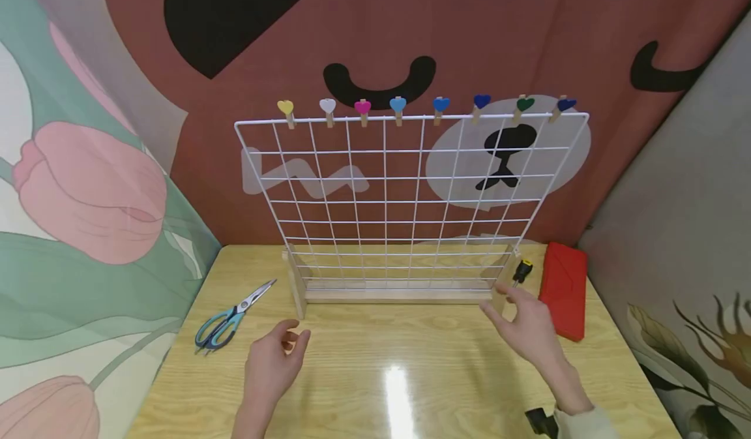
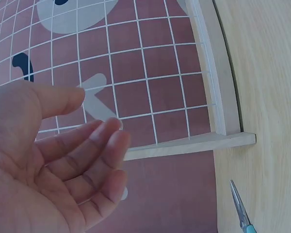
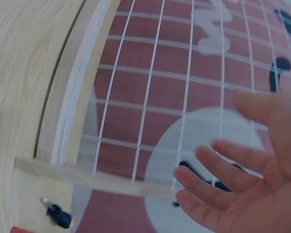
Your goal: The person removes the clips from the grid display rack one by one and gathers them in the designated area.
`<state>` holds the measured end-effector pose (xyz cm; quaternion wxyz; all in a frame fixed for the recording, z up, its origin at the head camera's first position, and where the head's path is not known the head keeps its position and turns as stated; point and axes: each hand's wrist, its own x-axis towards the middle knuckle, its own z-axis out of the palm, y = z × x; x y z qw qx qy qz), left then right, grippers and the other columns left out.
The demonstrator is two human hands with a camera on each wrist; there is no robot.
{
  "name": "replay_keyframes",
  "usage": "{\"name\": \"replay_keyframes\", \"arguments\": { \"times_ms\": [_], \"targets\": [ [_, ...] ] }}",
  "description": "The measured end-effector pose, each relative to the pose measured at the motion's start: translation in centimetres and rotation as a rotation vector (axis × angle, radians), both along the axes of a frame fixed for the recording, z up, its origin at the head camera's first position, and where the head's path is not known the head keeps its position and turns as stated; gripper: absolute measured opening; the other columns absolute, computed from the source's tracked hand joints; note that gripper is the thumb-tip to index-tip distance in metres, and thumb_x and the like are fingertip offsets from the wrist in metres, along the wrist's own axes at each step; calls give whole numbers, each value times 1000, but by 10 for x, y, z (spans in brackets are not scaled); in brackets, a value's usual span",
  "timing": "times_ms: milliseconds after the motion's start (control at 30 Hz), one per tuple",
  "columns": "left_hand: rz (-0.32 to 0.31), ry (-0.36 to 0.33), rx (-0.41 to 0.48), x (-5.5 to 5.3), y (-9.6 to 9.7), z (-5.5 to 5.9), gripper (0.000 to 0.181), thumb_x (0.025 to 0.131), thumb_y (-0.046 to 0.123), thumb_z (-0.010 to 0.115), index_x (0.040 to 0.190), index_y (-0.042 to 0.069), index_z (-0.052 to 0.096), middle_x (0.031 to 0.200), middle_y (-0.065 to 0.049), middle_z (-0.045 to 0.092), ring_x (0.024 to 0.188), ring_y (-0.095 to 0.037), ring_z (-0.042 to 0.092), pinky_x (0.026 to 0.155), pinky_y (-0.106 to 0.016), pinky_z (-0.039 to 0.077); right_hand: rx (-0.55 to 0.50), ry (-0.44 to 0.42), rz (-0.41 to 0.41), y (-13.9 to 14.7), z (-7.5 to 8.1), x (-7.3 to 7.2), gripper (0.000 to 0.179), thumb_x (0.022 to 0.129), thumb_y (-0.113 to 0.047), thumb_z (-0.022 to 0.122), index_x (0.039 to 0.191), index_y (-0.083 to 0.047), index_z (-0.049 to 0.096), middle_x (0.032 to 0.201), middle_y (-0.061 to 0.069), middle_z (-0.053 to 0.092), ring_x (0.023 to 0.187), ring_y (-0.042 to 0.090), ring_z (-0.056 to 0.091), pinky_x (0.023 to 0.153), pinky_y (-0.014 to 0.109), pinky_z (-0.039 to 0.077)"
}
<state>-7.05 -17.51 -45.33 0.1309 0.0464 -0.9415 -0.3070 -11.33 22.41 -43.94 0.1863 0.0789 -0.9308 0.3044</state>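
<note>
A white wire grid panel (image 1: 385, 201) stands upright in a wooden base (image 1: 399, 297) at the back of the table. Along its top wire sit several small wooden clips with coloured hearts, from a yellow one (image 1: 285, 107) at the left to a dark blue one (image 1: 566, 104) at the right. My left hand (image 1: 272, 364) hovers in front of the base's left end, fingers loosely bent and holding nothing. On the other side, my right hand (image 1: 528, 328) is close to the right end piece, thumb and fingers spread apart. Its palm (image 3: 262, 194) is bare in the right wrist view.
Scissors with blue handles (image 1: 220, 327) lie left of the base. To the right are a short black and yellow screwdriver (image 1: 523, 269) and a red case (image 1: 564, 292). A black object (image 1: 542, 421) lies near the right sleeve (image 1: 587, 424). Printed curtains hang behind and at the left.
</note>
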Motion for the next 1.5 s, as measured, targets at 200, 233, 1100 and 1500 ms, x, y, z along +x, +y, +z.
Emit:
{"name": "replay_keyframes", "arguments": {
  "times_ms": [200, 233, 1100, 1500],
  "targets": [
    [30, 51, 4, 2, -4, -1, 16, 85, 16, 72, 92, 2, 72, 71, 0, 68, 64, -15, 62, 58, -31, 50, -149, 54, -143, 23, -6, -34, 56, 84, -12, 71, 130, 11, 48, 118, 30, 55, 93, 46, 59, 76, 57, 47],
    [32, 48, 4, 2, -5, -1, 15, 85, 16, 72, 92, 3, 72, 71, 0, 68, 64, -14, 61, 58, -31, 50, -166, 43, -151, 27, -6, -40, 57, 86, -12, 70, 132, 11, 46, 119, 31, 54, 93, 47, 60, 77, 57, 48],
    [-89, 268, 18, -36, -23, 69, 15, 85, 10, 72, 97, 1, 71, 76, -4, 69, 69, -21, 66, 58, -31, 51, -495, -235, -193, 57, -26, -85, 46, 95, -23, 57, 129, 7, 54, 124, 30, 56, 71, -16, 52, 61, 12, 50],
    [-180, 523, -80, -74, -38, 147, 18, 84, 10, 74, 98, 0, 70, 75, -8, 70, 63, -21, 66, 56, -28, 48, -554, -256, -183, 57, -29, -87, 47, 97, -23, 56, 131, 8, 50, 126, 31, 53, 71, -9, 59, 64, 14, 51]
  ]
}}
